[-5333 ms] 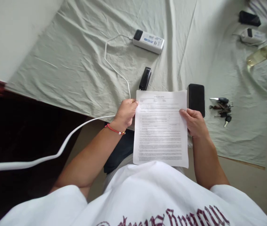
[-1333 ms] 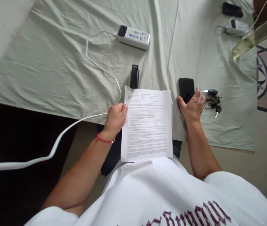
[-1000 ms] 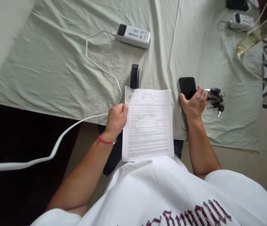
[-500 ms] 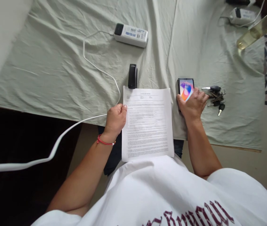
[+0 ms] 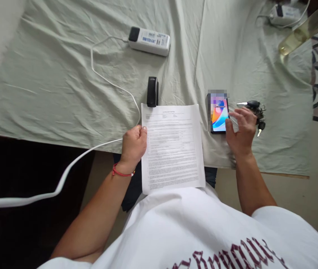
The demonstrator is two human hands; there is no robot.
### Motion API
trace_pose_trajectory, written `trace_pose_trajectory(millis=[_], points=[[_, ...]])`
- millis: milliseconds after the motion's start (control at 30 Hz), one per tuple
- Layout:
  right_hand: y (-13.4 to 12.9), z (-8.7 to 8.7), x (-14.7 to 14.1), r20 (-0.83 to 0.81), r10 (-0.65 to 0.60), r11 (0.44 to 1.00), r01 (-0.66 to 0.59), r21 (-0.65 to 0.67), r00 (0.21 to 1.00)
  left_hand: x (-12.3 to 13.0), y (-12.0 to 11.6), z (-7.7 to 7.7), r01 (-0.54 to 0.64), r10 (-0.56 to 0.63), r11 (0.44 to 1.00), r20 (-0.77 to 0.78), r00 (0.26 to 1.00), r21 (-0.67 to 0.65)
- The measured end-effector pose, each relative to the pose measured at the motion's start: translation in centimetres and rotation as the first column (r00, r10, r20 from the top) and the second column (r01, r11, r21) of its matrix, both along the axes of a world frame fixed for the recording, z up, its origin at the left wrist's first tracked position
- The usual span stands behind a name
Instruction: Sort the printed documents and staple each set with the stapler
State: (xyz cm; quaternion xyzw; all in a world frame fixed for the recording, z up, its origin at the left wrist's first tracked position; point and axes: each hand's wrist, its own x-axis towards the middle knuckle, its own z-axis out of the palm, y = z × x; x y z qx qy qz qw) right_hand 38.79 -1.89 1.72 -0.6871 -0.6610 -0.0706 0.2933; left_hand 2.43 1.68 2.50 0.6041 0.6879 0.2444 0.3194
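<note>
My left hand [image 5: 134, 145] pinches the left edge of a printed sheet of paper [image 5: 172, 149], thumb on top. The sheet reaches from the table over its front edge toward my shirt. A smartphone [image 5: 219, 112] with a lit, colourful screen lies to the right of the paper. Beside its right edge is my right hand [image 5: 243, 129], fingers apart and slightly bent, holding nothing. A bunch of keys [image 5: 256, 110] lies just past that hand, partly hidden by it. At the top edge of the paper is a black stapler [image 5: 152, 91].
A white power bank [image 5: 149, 41] with a white cable [image 5: 111, 84] lies farther back on the pale green tablecloth [image 5: 58, 89]. At the far right are a second white device [image 5: 284, 15] and a clear tube-like object [image 5: 295, 45] with yellowish contents.
My right hand has moved right, off the phone, uncovering its screen. The screen picture has changed. My left hand keeps its hold on the paper, and the whole view has shifted slightly.
</note>
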Motion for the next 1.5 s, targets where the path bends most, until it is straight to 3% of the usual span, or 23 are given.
trace_pose_trajectory(millis=[133,200,333,433,533,633,700,800,1167,1500], points=[[-0.2,0.1,0.4,0.078,0.15,0.989,-0.15,0.001,0.986,0.1,0.2,-0.1,-0.002,0.002,1.0,-0.031,1.0,-0.015],[0.1,0.1,0.2,0.097,0.184,0.982,-0.179,-0.058,0.978,0.1,0.2,-0.1,-0.002,0.001,1.0,-0.041,0.999,-0.022],[0.8,0.1,-1.1,0.102,0.168,0.953,-0.135,-0.272,0.98,0.1,0.3,0.1,0.003,-0.004,1.0,-0.057,0.998,-0.03],[1.1,0.0,-1.9,0.114,0.151,0.937,-0.105,-0.334,0.982,0.2,0.3,0.2,0.007,-0.009,1.0,-0.064,0.998,-0.029],[1.1,0.0,-1.6,0.12,0.085,0.959,-0.048,-0.278,0.989,0.2,0.3,0.3,0.001,-0.003,1.0,-0.059,0.998,-0.029],[0.9,0.3,-0.4,0.11,-0.075,0.988,0.088,-0.125,0.991,0.3,0.3,0.4,-0.008,0.007,1.0,-0.047,0.999,-0.027],[0.8,0.6,0.4,0.086,-0.17,0.984,0.174,-0.043,0.982,0.3,0.3,0.5,-0.006,0.004,1.0,-0.041,0.999,-0.025],[0.6,1.0,0.9,0.058,-0.234,0.971,0.236,-0.027,0.97,0.3,0.2,0.6,-0.002,0.002,1.0,-0.035,0.999,-0.02],[1.2,0.5,-0.6,-0.023,-0.125,0.992,0.124,-0.01,0.992,0.2,0.3,0.3,-0.006,0.005,1.0,-0.05,0.999,-0.015],[1.2,-0.1,-1.0,0.079,-0.023,0.993,0.032,-0.111,0.997,0.1,0.3,0.2,0.007,-0.007,1.0,-0.046,0.999,-0.01]])
